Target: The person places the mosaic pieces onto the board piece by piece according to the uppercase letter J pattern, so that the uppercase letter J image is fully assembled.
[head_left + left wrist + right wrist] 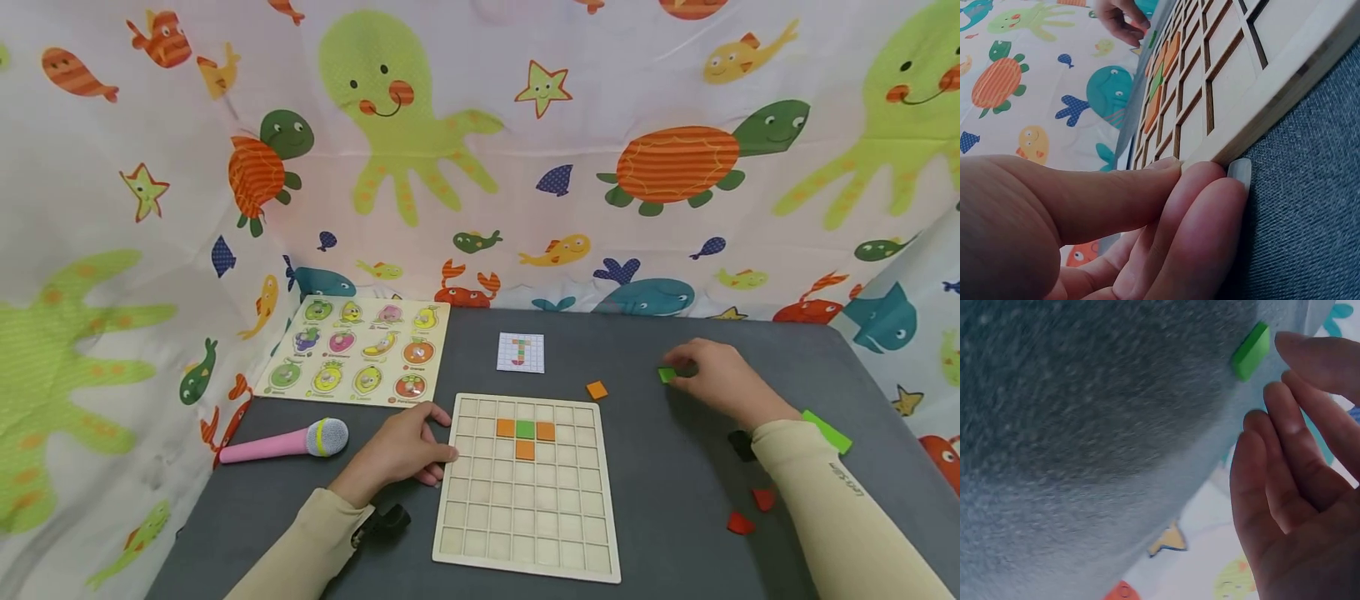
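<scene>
A wooden grid board point(525, 500) lies on the grey table, with a green square tile point(525, 430) and three orange tiles set in its upper cells. My left hand point(405, 446) pinches the board's left edge between thumb and fingers, as the left wrist view confirms with the wooden rim point(1254, 125). Over on the right, my right hand point(708, 379) reaches low beside a loose green tile point(667, 375). In the right wrist view the green tile point(1252, 352) rests on the table, just past the fingertips of the right hand point(1310, 456), whose fingers are loosely bent around nothing.
A printed pattern card point(521, 352) lies beyond the board, and a loose orange tile point(597, 390) near its far right corner. Left are a fruit puzzle board point(352, 350) and a pink toy microphone point(288, 442). Red pieces point(741, 523) and a larger green piece point(827, 432) lie by the right arm.
</scene>
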Motion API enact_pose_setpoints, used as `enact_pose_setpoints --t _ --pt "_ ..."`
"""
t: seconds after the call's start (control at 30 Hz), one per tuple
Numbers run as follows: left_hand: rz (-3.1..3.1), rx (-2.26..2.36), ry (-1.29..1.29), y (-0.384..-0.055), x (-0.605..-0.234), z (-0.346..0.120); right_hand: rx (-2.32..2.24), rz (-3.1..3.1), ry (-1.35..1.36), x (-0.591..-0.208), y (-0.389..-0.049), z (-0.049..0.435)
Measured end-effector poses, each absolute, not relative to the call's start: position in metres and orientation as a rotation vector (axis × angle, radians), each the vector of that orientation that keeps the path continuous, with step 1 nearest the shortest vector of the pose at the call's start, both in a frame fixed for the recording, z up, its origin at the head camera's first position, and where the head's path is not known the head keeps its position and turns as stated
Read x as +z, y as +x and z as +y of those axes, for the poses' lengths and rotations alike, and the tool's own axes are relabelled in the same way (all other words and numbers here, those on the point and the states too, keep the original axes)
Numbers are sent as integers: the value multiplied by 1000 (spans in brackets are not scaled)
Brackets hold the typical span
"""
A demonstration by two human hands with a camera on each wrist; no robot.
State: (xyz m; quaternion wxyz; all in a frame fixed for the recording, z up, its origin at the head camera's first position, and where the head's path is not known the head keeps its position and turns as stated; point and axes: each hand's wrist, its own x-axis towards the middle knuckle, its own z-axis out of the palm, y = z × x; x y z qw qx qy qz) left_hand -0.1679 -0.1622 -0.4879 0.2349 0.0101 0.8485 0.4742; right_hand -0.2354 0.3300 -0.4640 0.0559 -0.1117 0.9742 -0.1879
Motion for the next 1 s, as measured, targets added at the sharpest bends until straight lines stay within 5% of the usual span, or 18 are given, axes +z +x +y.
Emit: enact_pose_setpoints --t 1.0 --pt "2318 1295 9 -168 -485 -161 -687 2920 -267 -470 -230 327"
